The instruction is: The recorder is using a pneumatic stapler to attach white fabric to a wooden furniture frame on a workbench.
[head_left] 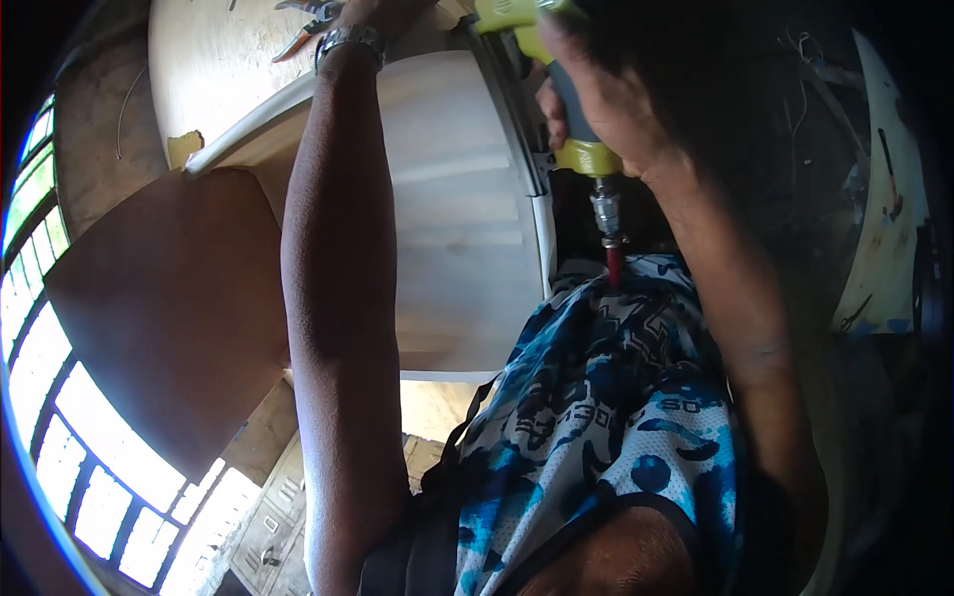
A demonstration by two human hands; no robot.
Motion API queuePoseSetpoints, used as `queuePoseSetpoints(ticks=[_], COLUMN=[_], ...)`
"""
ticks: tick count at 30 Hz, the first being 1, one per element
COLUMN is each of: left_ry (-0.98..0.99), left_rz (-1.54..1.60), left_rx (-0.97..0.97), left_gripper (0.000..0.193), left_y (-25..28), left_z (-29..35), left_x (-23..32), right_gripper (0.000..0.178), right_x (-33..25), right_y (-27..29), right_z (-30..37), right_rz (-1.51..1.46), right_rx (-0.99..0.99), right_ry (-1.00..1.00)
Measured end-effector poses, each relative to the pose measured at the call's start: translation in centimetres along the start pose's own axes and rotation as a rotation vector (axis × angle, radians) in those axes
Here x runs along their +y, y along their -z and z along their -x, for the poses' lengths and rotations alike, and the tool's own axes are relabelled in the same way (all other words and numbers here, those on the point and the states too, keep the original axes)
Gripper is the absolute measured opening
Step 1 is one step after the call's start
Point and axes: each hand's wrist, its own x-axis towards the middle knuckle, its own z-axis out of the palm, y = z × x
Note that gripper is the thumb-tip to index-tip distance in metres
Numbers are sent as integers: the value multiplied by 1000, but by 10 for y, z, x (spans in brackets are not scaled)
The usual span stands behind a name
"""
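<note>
Clasping yellow-green tool [569,102], right grip [613,106] curled, left grip [386,14] unclear, pale tabletop [214,74], barred windows [111,437]

A workshop, marked as such by a yellow-and-grey air tool [588,157] with a red hose [615,266] at its metal coupling [605,207], pliers [291,46] lying on a pale worktop [214,74], scissors [857,312] near the near-left corner of a pale board [874,243], and a large gridded window [99,412]

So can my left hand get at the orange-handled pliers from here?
Probably yes: your left hand looks close beside the pliers, and nothing visible blocks the way, though the hand is partly cropped.
</note>
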Motion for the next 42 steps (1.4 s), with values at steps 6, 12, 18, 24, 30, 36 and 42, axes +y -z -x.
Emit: queuePoseSetpoints(ticks=[6,12,18,24,30,36,42], left_ry=[867,740,693,528,205,223,465], left_rz=[71,90,304,355,151,92,71], left_rx=[-329,-713,-731,-278,-530,-575,-732], left_gripper=[44,82,43,29,27,20,28], left_y=[-34,13,31,-23,-40,-41,-44], left_z=[20,3,102,164,161,132,97], left_x=[28,102,101,125,126,160,179], right_gripper=[56,44,42,59,65,56,47], right_x=[-67,-123,-102,-57,-70,-77,-77], right_y=[63,143,177,144,93,90,86], right_z=[3,43,93,98,83,90,94], right_rz=[4,732,768,752,553,309,14], right_rx=[-262,-156,-232,-391,-786,-859,-765], right_ry=[-160,50,-171,-111,-262,-333,-450])
